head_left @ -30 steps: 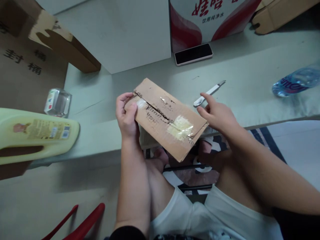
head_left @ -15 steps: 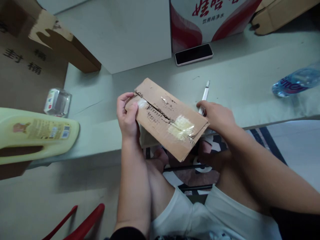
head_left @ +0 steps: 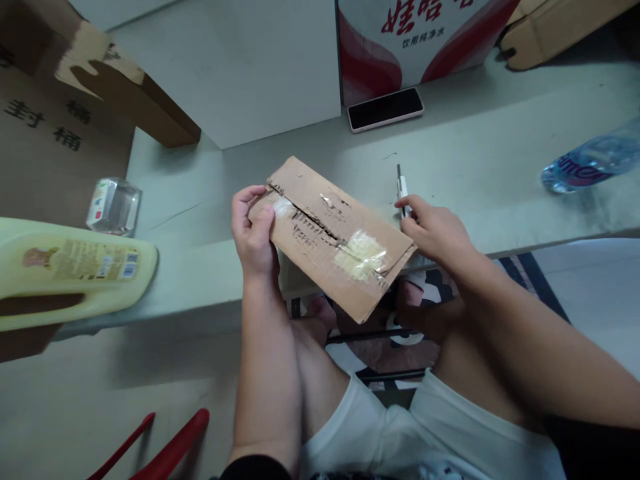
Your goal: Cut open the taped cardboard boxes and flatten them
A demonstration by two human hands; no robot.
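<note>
Cardboard box sits between our hands: left hand grips its end, right hand closes around a cutter.

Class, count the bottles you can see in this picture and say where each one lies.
2. A yellow bottle lies on its side at the table's left edge; a clear water bottle lies at the far right. Others may be hidden outside the frame.

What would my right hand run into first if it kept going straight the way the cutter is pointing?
Likely the phone. Your right hand aims the cutter up the table, which looks bare between; depth is uncertain.
</note>
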